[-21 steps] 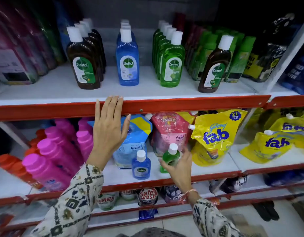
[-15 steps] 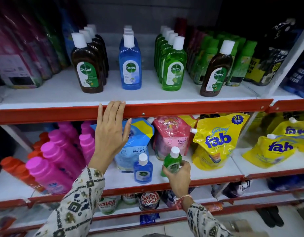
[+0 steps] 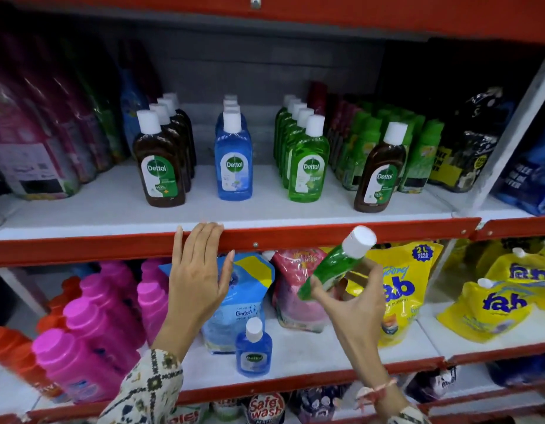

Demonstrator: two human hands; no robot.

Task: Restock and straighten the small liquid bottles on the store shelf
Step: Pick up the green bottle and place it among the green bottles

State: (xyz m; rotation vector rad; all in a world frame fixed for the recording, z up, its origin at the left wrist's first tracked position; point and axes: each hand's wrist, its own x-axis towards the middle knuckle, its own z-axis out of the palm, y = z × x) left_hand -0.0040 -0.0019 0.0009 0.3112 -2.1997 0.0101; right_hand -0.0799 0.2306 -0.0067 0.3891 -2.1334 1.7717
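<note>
Right hand (image 3: 351, 304) gripping small green bottle (image 3: 332, 267), tilted, cap up-right. Left hand (image 3: 197, 280) open-fingered, apparently touching upper shelf edge (image 3: 326, 237).

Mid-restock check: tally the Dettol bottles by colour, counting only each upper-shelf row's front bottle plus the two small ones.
Brown: 2, left brown Dettol bottle and right brown Dettol bottle
Blue: 2, large blue Dettol bottle and small blue Dettol bottle
Green: 2, large green Dettol bottle and small green Dettol bottle in the right hand
Total: 6
</note>
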